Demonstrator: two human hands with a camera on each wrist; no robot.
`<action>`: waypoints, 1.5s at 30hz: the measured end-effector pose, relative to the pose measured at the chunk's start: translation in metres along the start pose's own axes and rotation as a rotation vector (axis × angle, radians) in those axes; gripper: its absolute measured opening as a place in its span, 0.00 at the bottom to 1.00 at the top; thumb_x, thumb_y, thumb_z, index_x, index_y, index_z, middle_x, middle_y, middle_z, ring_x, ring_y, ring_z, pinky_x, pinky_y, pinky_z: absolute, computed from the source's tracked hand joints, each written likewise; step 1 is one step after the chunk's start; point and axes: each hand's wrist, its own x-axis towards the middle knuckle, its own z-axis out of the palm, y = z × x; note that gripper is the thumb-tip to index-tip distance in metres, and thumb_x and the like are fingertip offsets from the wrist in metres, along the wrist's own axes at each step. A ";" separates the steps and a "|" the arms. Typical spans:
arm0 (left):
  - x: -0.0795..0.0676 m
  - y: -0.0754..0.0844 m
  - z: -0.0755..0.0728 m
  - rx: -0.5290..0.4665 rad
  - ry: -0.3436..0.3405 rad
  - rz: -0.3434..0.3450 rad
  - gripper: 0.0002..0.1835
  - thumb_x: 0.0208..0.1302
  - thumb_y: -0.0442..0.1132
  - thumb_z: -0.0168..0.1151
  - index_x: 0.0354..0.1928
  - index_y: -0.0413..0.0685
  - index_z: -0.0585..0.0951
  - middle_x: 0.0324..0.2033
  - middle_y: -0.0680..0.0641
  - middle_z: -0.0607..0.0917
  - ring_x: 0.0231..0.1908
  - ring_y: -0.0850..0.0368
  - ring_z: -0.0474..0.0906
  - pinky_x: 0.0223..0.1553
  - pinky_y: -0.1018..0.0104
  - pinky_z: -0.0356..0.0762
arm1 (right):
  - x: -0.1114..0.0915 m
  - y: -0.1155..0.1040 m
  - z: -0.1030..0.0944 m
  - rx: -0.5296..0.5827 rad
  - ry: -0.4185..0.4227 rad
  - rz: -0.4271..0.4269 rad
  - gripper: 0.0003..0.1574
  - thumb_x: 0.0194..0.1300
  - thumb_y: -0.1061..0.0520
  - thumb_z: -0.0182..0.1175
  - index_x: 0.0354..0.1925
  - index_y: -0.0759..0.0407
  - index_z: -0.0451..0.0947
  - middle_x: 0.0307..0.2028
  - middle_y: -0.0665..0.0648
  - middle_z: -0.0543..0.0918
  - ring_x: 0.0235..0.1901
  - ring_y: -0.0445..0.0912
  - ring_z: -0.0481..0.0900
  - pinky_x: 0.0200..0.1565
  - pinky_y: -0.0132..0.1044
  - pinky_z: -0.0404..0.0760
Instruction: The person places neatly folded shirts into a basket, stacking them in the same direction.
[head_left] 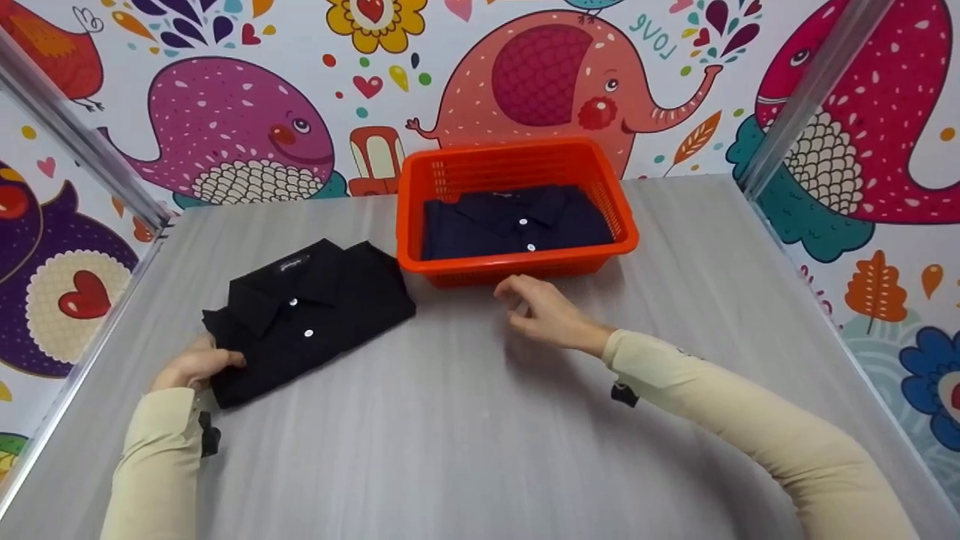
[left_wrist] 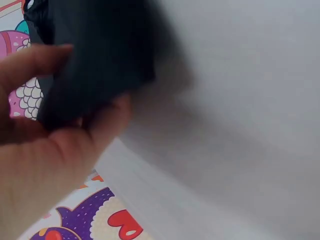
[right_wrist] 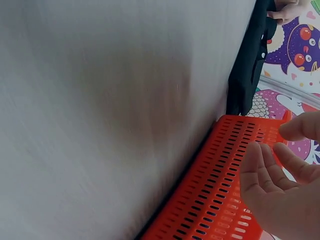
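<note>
A folded black shirt with a collar and white buttons lies at the left of the table. My left hand grips its left edge, thumb on top and fingers beneath; in the left wrist view that hand pinches the dark cloth. Just in front of the red plastic basket, my right hand hovers with loosely bent fingers and nothing in them. The right wrist view shows that hand beside the basket's slotted wall. Inside the basket sits a folded navy shirt.
The grey wood-grain table extends toward me. Behind it stands a wall with printed cartoon animals. Metal frame posts rise at the back left and back right, and a metal rail runs along the left edge.
</note>
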 end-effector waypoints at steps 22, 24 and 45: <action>-0.007 -0.009 0.015 0.027 -0.129 0.167 0.55 0.44 0.20 0.52 0.67 0.25 0.26 0.66 0.19 0.30 0.66 0.27 0.30 0.65 0.40 0.35 | 0.056 -0.029 0.075 0.461 0.011 0.542 0.33 0.62 0.62 0.60 0.63 0.72 0.66 0.57 0.68 0.75 0.51 0.54 0.77 0.48 0.43 0.78; -0.006 -0.008 0.015 0.051 -0.119 0.159 0.55 0.44 0.21 0.53 0.68 0.24 0.28 0.66 0.18 0.34 0.66 0.27 0.35 0.65 0.39 0.39 | 0.063 -0.033 0.085 0.466 0.035 0.574 0.35 0.62 0.60 0.61 0.64 0.72 0.65 0.59 0.68 0.73 0.55 0.55 0.74 0.52 0.42 0.76; -0.006 0.001 0.014 0.095 -0.085 0.053 0.52 0.47 0.24 0.52 0.67 0.21 0.30 0.67 0.19 0.37 0.67 0.27 0.36 0.66 0.39 0.40 | 0.101 -0.045 0.123 0.699 0.046 0.688 0.56 0.54 0.55 0.69 0.70 0.75 0.51 0.68 0.69 0.60 0.61 0.55 0.67 0.60 0.43 0.68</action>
